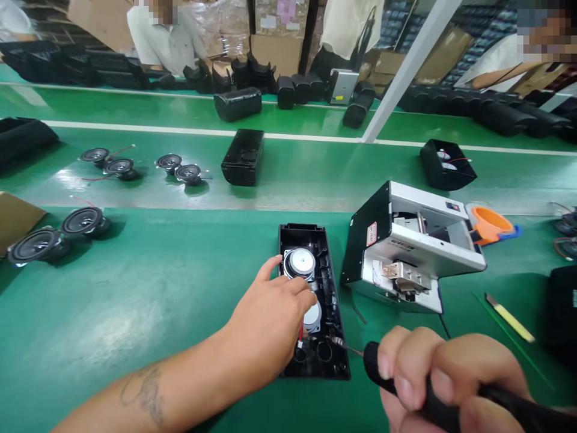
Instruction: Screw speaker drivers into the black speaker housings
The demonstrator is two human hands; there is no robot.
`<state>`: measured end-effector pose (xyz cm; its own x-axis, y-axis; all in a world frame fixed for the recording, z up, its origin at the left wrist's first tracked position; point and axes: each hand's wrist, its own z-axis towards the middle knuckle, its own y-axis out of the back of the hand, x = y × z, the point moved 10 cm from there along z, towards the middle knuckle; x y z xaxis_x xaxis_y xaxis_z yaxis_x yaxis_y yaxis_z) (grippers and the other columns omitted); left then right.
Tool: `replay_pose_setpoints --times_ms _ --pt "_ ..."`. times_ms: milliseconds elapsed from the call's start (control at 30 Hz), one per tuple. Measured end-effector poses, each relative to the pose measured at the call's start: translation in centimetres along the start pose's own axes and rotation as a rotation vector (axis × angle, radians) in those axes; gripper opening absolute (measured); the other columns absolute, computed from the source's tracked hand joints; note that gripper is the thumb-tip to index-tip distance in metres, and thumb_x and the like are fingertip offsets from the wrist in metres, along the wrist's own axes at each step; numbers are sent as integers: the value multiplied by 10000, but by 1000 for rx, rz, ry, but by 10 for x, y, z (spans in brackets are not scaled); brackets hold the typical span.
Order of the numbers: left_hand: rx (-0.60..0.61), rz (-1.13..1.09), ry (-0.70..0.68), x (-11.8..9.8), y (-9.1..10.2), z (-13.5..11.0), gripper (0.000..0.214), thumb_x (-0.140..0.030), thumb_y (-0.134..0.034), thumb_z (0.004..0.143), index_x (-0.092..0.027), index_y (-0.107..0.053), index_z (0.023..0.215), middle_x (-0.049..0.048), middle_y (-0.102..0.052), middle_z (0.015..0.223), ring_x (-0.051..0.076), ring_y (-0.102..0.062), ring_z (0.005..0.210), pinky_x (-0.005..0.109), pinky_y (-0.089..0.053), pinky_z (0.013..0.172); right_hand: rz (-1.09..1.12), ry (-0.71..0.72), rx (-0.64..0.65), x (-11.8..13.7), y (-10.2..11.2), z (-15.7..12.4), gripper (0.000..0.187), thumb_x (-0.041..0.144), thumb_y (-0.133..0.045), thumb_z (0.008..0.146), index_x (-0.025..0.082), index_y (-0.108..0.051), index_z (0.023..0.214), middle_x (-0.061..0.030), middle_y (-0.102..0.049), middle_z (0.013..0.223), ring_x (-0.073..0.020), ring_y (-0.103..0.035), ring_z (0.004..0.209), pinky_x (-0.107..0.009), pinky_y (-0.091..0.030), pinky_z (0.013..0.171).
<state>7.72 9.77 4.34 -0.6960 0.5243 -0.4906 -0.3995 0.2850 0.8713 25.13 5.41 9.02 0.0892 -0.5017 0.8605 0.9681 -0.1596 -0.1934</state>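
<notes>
A black plastic speaker housing lies on the green bench, its inside facing up. Two round speaker drivers with silver backs sit in it, the upper driver in fuller view than the lower driver. My left hand rests over the housing with fingers apart, touching its left edge and the drivers; the thumb is hidden. A short red wire with a white plug hangs below that hand. In the lower right, my right hand is closed around a black-handled screwdriver, its tip over the housing's lower right part.
Right of the housing stands a silver and black machine, with an orange roll behind it and a yellow cutter nearby. Loose speaker drivers lie at left. Another housing sits farther back. People are across the bench.
</notes>
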Motion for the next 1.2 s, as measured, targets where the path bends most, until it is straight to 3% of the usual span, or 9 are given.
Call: replay_pose_setpoints --times_ms 100,233,433,767,967,1100,1200 --pt "38 -5 30 2 -4 1 350 -55 -718 834 -209 -766 1145 46 -830 1235 286 -807 1153 634 -231 1409 -26 -2 -32 -2 -17 6 442 424 -808 1014 235 -557 703 74 -444 575 -115 -408 385 -340 -426 400" --pt "75 2 43 2 -6 3 389 -52 -741 802 -194 -776 1163 49 -825 1241 296 -800 1160 622 -203 1421 -16 -36 -71 -9 -17 8 466 443 -812 985 221 -541 678 84 -427 578 -102 -413 403 -307 -455 439" --pt "85 -8 41 1 -5 4 407 -28 -702 803 -182 -778 1172 40 -823 1201 286 -800 1123 614 -210 1418 -102 -20 -185 -9 -18 1 327 370 -737 995 272 -588 720 55 -401 578 -165 -358 414 -386 -407 431" --pt "73 -14 26 0 -4 4 375 -64 -732 842 -173 -786 1197 43 -817 1128 286 -800 1095 611 -244 1404 -60 -28 -165 -21 -22 -7 274 347 -725 1010 266 -580 791 63 -442 616 -154 -403 462 -381 -447 507" --pt "141 6 48 -1 -8 7 403 -62 -731 847 -149 -797 1234 65 -813 1159 311 -797 1133 637 -212 1415 14 -14 -75 -26 -24 -6 149 284 -730 1025 287 -581 1022 72 -515 679 -167 -492 494 -375 -474 523" --pt "173 22 70 -2 -10 8 402 -49 -727 862 -142 -799 1246 79 -816 1209 315 -787 1195 633 -178 1428 71 14 72 -26 -32 -1 438 175 -709 1030 373 -509 1365 78 -585 768 -178 -560 543 -349 -480 518" --pt "184 16 64 -2 -8 9 316 -99 -766 899 -144 -806 1209 89 -815 1242 321 -778 1228 637 -162 1432 118 10 176 -28 -37 0 480 130 -648 1071 391 -491 1442 75 -570 825 -166 -585 593 -343 -498 548"
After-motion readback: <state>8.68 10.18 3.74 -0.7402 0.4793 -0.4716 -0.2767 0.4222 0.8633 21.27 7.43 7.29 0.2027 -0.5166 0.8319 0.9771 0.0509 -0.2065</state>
